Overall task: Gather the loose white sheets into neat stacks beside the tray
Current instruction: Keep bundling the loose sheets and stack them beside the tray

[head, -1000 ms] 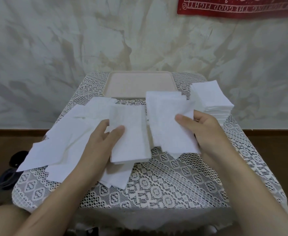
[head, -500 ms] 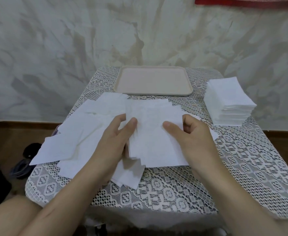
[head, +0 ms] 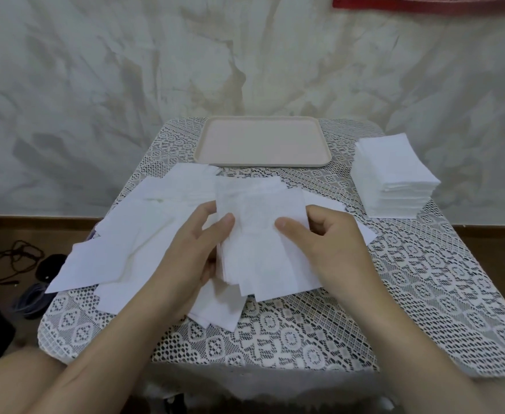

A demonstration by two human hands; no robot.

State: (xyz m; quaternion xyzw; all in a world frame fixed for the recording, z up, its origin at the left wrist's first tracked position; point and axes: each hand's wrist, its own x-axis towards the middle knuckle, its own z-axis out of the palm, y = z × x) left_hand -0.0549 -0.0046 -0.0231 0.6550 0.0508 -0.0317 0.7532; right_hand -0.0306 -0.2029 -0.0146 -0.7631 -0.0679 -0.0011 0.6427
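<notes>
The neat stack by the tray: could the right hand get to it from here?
Probably yes. The stack sits uncovered on the right hand's side with bare lace between them, but that hand is gripping the bundle of sheets.

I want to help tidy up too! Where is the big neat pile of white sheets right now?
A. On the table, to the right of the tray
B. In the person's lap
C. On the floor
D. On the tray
A: the neat stack of white sheets sits on the lace-covered table, right of the tray, which holds nothing.
</notes>
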